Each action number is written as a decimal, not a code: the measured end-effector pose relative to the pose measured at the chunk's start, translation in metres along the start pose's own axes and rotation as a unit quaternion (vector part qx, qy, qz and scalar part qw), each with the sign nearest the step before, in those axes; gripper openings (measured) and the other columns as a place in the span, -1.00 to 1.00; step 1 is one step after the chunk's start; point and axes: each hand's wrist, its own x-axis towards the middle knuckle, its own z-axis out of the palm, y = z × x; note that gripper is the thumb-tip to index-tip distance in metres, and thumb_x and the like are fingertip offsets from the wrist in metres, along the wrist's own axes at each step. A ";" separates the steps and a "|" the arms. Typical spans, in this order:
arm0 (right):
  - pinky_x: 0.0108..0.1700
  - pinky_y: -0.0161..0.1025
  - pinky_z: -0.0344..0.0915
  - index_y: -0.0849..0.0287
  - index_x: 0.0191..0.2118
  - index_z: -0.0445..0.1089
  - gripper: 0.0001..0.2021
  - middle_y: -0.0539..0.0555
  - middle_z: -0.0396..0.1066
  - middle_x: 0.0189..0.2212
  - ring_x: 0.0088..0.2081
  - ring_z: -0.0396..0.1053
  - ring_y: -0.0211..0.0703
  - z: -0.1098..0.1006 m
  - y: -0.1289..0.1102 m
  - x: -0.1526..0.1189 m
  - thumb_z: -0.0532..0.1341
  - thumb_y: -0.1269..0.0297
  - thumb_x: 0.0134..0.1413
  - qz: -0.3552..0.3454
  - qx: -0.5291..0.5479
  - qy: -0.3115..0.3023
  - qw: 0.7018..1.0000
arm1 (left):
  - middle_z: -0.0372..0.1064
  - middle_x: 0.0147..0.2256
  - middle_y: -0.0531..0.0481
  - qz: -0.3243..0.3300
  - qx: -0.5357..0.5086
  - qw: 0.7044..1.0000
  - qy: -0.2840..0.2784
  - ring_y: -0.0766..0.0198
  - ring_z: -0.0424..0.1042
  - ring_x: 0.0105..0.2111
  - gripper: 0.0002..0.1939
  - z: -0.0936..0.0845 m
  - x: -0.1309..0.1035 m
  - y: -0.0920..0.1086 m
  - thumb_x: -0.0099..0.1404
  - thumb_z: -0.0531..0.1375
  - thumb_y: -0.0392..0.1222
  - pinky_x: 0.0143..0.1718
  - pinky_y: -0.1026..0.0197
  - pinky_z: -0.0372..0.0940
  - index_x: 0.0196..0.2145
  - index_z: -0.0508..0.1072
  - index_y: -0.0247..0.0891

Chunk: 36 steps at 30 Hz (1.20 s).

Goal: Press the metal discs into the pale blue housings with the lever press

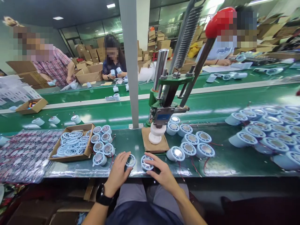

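My left hand (120,167), with a black watch on the wrist, curls its fingers and thumb around a light-blue round part (132,161) with a slotted rim, near the table's front edge. Just to the right, my right hand (161,171) grips a similar light-blue cup-shaped housing (145,164) with a silver disc in its top. A small gap separates the two parts. Behind them is a hand press with a white round pressing head (158,128) above a white round seat (155,138) on a brown board (145,144). Its red-knobbed lever (203,59) stands raised.
To the left are a carton (92,152) of light-blue rings, several housings (99,158) and a bubble-wrapped sheet of parts (25,156). Many housings with red wires (205,150) stand right. A grey post (131,62) rises behind; people work across the green conveyor (105,114).
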 end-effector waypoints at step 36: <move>-0.05 -0.07 0.46 0.20 0.31 0.12 -0.43 0.24 0.33 -0.01 -0.04 0.37 -0.01 0.058 0.002 0.005 0.11 0.48 0.17 -0.064 -0.330 0.135 0.932 | 0.32 0.16 -0.22 -0.086 -0.238 0.966 0.053 0.03 0.30 0.17 -0.38 0.023 0.022 0.053 0.19 0.20 -0.29 0.22 -0.06 0.18 0.21 0.27 -0.27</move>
